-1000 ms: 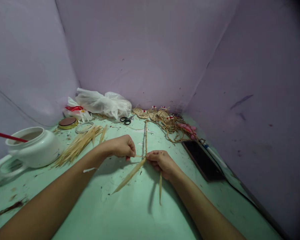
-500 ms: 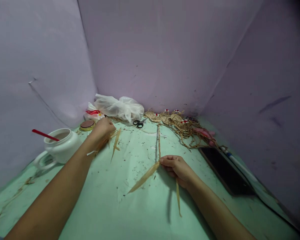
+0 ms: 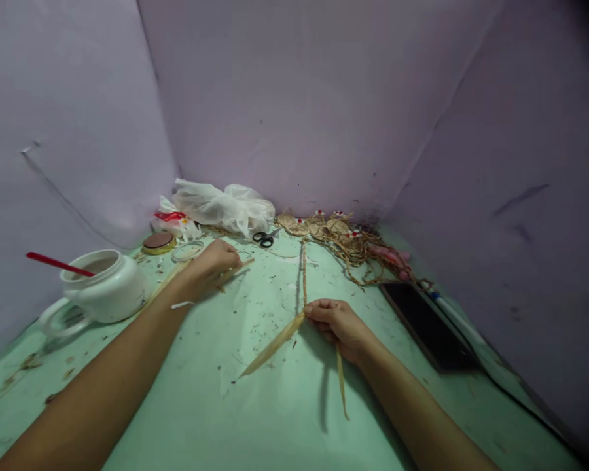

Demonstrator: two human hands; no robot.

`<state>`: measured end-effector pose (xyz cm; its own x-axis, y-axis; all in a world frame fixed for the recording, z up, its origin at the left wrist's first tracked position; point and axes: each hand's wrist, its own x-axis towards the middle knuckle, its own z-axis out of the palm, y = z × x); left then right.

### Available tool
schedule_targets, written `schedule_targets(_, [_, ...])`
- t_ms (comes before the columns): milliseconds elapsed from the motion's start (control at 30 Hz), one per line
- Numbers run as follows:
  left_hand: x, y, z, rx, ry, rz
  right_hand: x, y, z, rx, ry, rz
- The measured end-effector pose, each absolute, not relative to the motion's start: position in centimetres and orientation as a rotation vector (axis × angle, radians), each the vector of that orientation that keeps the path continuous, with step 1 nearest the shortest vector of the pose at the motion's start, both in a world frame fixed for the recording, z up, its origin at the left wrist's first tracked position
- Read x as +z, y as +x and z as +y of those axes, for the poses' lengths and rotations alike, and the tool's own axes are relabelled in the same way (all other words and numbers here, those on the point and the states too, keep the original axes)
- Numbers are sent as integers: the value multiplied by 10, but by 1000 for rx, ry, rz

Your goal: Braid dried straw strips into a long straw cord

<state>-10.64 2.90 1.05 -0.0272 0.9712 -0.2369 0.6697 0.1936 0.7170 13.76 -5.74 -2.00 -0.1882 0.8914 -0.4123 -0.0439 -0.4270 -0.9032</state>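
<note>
My right hand (image 3: 334, 325) pinches the near end of a thin twisted cord (image 3: 304, 275), which runs straight away from me over the table. From that pinch one flat dried leaf strip (image 3: 272, 347) spreads to the left, and a narrower strip (image 3: 341, 386) hangs down below the palm. Farther off to the left, my left hand (image 3: 216, 261) is closed, with pale dried leaf strips (image 3: 235, 271) poking out under its fingers. Its fingertips are mostly hidden. Black-handled scissors (image 3: 264, 239) lie just beyond it.
A white mug (image 3: 110, 291) with a red stick (image 3: 59, 263) stands left, near a round tin (image 3: 158, 243) and a clear ring (image 3: 187, 251). Behind are a white plastic bag (image 3: 226, 206) and woven pieces with cords (image 3: 343, 235). A phone (image 3: 429, 327) and cable (image 3: 520, 409) lie right.
My left hand has shifted right, onto the loose leaf strips that lay beside it, uncovering the clear ring. My right hand keeps its pinch on the cord. The view has turned slightly.
</note>
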Motion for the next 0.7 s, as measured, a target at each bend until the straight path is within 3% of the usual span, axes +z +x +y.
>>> schedule_targets(233, [19, -32, -24, 149, 1652, 1334, -24, 139, -57, 1698, -1328, -1014])
schedule_targets(700, [-3, -24, -20, 366, 1435, 1359, -21, 137, -56, 1656, -1367, -1043])
